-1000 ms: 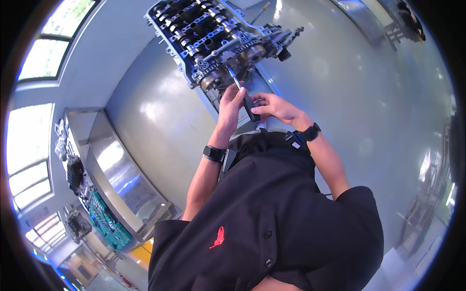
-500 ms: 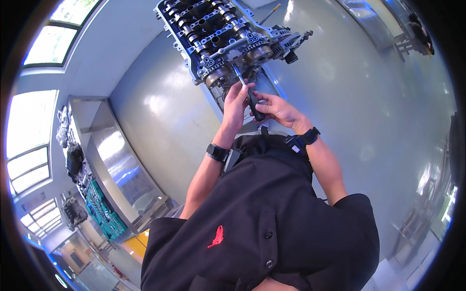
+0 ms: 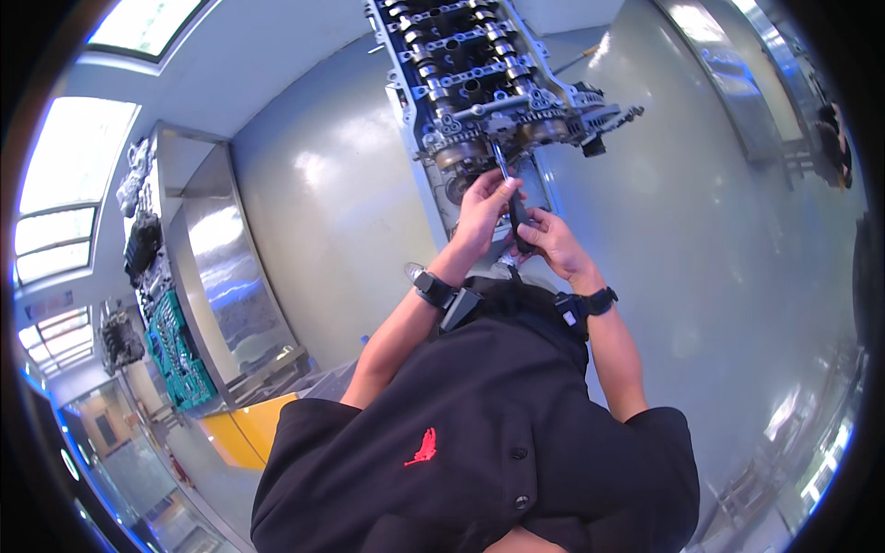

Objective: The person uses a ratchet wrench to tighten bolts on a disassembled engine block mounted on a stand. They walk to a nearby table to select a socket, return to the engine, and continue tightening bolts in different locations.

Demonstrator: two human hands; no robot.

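Between my hands is a black-handled screwdriver (image 3: 519,217) with a bright metal shaft. Its shaft points at the front end of an engine (image 3: 461,55), between the two round camshaft gears; whether the tip touches a part cannot be made out. My left hand (image 3: 481,214) is closed around the upper part, where shaft and handle meet. Lower down, the fingers of my right hand (image 3: 556,247) pinch the handle near its butt end. Camshafts lie exposed along the open top of the engine.
On the left stands a metal workbench (image 3: 226,249) with engine parts along it and a green tool tray (image 3: 175,355) full of tools. A yellow cabinet (image 3: 244,431) is below it. Another metal bench (image 3: 724,83) stands at the far right. A thin rod (image 3: 576,61) sticks out beside the engine.
The view has shifted, so the engine and my hands appear farther right and slightly lower. Both hands keep their hold on the screwdriver, which still points at the engine's front.
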